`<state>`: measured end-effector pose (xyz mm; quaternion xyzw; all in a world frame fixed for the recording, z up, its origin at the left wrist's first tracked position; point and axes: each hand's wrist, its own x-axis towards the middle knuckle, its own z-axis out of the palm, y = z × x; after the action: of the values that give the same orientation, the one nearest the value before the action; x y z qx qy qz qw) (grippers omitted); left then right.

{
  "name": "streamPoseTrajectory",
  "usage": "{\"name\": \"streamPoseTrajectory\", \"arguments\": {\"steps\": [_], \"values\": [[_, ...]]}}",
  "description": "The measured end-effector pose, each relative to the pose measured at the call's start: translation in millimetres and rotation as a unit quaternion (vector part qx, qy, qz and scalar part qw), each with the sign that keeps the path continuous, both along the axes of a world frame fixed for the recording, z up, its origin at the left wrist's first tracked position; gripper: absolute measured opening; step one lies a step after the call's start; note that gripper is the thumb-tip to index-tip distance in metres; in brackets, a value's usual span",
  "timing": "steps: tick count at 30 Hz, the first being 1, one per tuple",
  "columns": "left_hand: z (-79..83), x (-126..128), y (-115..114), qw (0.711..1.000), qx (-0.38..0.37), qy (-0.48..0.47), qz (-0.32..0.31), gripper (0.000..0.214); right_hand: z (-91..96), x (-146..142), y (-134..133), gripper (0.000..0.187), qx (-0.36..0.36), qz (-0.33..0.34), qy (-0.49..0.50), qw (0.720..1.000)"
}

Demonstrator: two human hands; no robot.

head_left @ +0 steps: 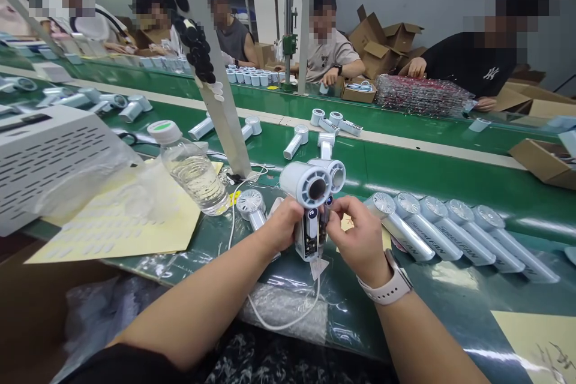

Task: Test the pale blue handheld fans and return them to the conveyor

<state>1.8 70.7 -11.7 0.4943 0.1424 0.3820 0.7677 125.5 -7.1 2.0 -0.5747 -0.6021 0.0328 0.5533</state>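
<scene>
My left hand is closed around a pale blue handheld fan, held upright above the bench edge. Its handle is uncovered, showing a circuit board and a small lit display. Close behind it stands a second handheld fan, also with a lit display. My right hand has its thumb and fingers pinched at that second fan's handle; the fingertips are partly hidden. A white cable loops below the fans. Left of my left hand, another fan lies on the bench.
Finished-looking fans lie in a row at right. A bottle of clear liquid stands left, near a yellow sheet and a vented white box. A metal post rises ahead. Several co-workers sit across the green conveyor.
</scene>
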Motion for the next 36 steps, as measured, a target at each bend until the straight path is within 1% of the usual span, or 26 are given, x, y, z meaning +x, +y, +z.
{"name": "streamPoseTrajectory", "arguments": {"steps": [2, 4, 6, 8, 11, 14, 17, 19, 21, 24, 27, 29, 31, 33, 35, 36], "values": [[4.2, -1.0, 2.2, 0.998, -0.053, -0.030, -0.033, 0.073, 0.2, -0.7, -1.8, 0.011, -0.005, 0.028, 0.031, 0.999], [9.6, -2.3, 4.5, 0.992, -0.094, -0.062, -0.054, 0.072, -0.2, -0.1, -2.6, 0.010, -0.022, 0.027, 0.080, 0.996], [14.4, -3.7, 6.4, 0.987, -0.118, -0.088, -0.063, 0.071, -0.6, 2.0, -2.1, 0.007, -0.045, 0.022, 0.142, 0.989], [17.0, -5.0, 7.5, 0.983, -0.133, -0.104, -0.072, 0.071, 0.0, 4.6, -1.0, 0.005, -0.064, 0.024, 0.209, 0.976], [16.8, -6.3, 8.6, 0.977, -0.153, -0.116, -0.088, 0.070, 2.3, 7.7, 1.4, 0.004, -0.076, 0.032, 0.292, 0.953], [14.3, -6.9, 10.1, 0.975, -0.165, -0.119, -0.089, 0.069, 3.6, 9.1, 4.5, 0.006, -0.092, 0.048, 0.352, 0.930], [12.9, -7.0, 11.0, 0.976, -0.167, -0.113, -0.084, 0.069, 2.8, 9.9, 7.6, 0.011, -0.117, 0.081, 0.406, 0.903], [13.4, -6.7, 10.7, 0.978, -0.164, -0.101, -0.076, 0.070, 1.6, 10.5, 9.2, 0.010, -0.123, 0.095, 0.426, 0.891], [14.7, -6.1, 9.9, 0.981, -0.162, -0.085, -0.059, 0.071, 0.3, 11.2, 10.4, 0.014, -0.125, 0.092, 0.423, 0.893], [15.4, -4.8, 9.6, 0.985, -0.158, -0.063, -0.030, 0.071, -2.0, 12.0, 12.0, 0.032, -0.131, 0.084, 0.397, 0.905], [12.0, -3.5, 11.6, 0.987, -0.159, -0.036, -0.007, 0.069, -4.4, 12.6, 12.9, 0.045, -0.127, 0.090, 0.387, 0.909], [8.1, -3.0, 13.5, 0.986, -0.168, -0.014, -0.001, 0.069, -5.9, 13.6, 12.7, 0.051, -0.124, 0.087, 0.388, 0.909], [4.6, -3.0, 15.4, 0.983, -0.184, 0.009, -0.001, 0.069, -7.4, 15.3, 12.3, 0.053, -0.127, 0.079, 0.380, 0.913], [2.4, -3.1, 16.6, 0.977, -0.208, 0.040, -0.008, 0.070, -9.4, 17.8, 12.4, 0.053, -0.137, 0.061, 0.354, 0.923], [1.1, -2.9, 16.9, 0.969, -0.234, 0.078, -0.015, 0.068, -12.2, 20.7, 13.8, 0.047, -0.159, 0.034, 0.303, 0.939], [0.6, -2.7, 16.7, 0.965, -0.244, 0.097, -0.019, 0.065, -13.9, 22.3, 14.9, 0.039, -0.170, 0.016, 0.273, 0.947]]}}
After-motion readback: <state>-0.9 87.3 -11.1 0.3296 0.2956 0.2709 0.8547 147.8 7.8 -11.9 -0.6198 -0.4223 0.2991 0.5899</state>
